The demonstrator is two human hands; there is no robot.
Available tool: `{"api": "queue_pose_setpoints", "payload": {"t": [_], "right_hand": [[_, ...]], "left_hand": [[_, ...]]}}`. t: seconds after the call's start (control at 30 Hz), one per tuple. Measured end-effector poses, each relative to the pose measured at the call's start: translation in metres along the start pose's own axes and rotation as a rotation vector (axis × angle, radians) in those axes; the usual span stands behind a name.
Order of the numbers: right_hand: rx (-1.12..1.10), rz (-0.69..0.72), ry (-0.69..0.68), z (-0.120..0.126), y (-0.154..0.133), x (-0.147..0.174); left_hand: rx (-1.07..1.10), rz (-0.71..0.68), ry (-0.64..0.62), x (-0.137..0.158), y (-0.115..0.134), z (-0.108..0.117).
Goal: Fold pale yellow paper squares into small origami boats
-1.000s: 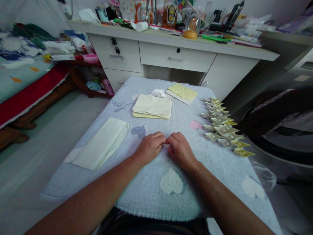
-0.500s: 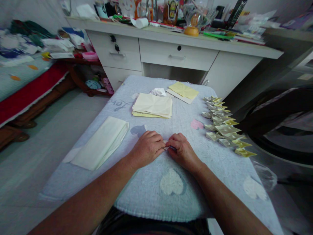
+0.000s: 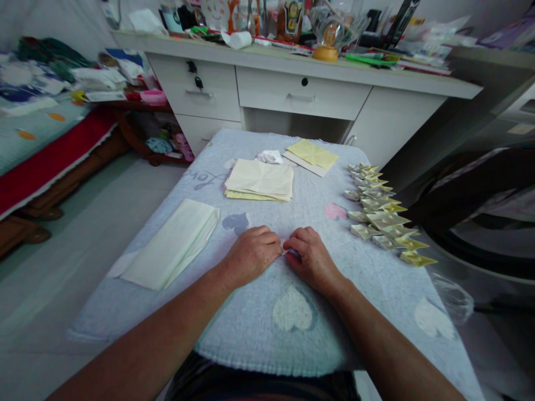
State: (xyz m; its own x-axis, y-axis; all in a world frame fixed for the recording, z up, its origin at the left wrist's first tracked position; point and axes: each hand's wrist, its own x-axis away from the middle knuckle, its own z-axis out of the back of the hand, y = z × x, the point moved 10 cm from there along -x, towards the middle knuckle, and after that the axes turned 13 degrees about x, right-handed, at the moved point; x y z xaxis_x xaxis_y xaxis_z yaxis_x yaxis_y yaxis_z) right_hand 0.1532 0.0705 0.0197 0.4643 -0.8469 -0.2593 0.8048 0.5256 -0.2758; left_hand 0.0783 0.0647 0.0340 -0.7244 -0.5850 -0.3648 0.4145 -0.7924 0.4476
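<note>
The white desk (image 3: pixel 301 99) spans the far side, its top crowded with bottles and odds and ends. Before it stands my table, draped in a pale blue cloth (image 3: pixel 251 326) printed with hearts. To my left on the cloth lies a long folded bundle of pale sheets (image 3: pixel 171 245). To my right, well apart from my fingers, rows of pointed, boat-like paper shapes (image 3: pixel 378 214) sit close together, some yellow, some whitish. Farther out, past my fingers, is a stack of creased cream paper (image 3: pixel 259 179). My left hand (image 3: pixel 254 250) and right hand (image 3: pixel 311 256) rest near each other, nearer me than the stack. A yellow creased sheet (image 3: pixel 312 153) overlaps a whitish one behind the stack, and a crumpled white tissue (image 3: pixel 270 156) lies between. Smallest is the paper piece (image 3: pixel 283 247) between my hands: fingertips of both pinch it, mostly hiding its shape.
</note>
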Motion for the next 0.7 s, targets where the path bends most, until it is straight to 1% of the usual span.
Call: {"api": "queue_pose_setpoints", "payload": {"t": [0.1,0.2,0.33,0.47,0.7], "right_hand": [[0.025,0.005,-0.011,-0.001,-0.001,0.0],[0.055,0.02,-0.019,-0.002,-0.003,0.0],[0.079,0.015,-0.023,-0.002,-0.003,-0.001],[0.079,-0.006,-0.044,-0.002,-0.003,-0.002],[0.042,-0.004,-0.05,-0.002,-0.004,-0.001]], "left_hand": [[0.01,0.016,0.018,0.0,-0.001,0.001],[0.029,0.043,0.007,0.0,-0.005,-0.002],[0.084,0.132,0.018,0.001,-0.014,-0.001],[0.095,0.212,0.01,0.002,-0.021,0.002],[0.128,0.194,-0.029,0.001,-0.022,-0.001]]}}
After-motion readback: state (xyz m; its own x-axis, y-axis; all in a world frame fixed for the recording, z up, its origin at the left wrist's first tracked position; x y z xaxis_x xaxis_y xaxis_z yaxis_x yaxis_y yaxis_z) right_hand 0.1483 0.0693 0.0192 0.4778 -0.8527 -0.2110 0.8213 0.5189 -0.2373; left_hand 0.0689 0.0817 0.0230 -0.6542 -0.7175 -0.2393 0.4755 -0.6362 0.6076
